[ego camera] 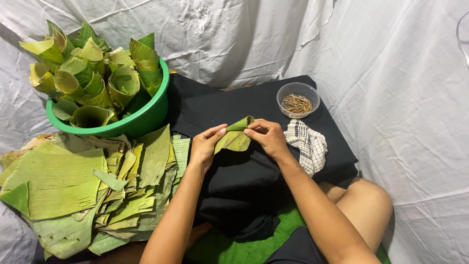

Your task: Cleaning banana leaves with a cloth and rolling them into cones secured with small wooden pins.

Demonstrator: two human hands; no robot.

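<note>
Both hands pinch one folded banana leaf piece [235,137] over the black cloth [244,181]. Left hand [205,146] fingers narrow on its near-left edge; right hand [266,137] closed on the far tip — long axis runs lower-left to upper-right between them. Beyond the right fingers: checked rag [308,144], clear tub of sticks [298,100]. Left of the left fingers — flat leaves [73,186], green basin of leaf cones [146,120].

Setting: makeshift home craft workspace at floor level. White sheeting [391,58] drapes all around as backdrop. Black cloth [244,112] serves as work surface; green basin [146,120] at its left edge, cut banana leaves [73,181] stacked below.
</note>
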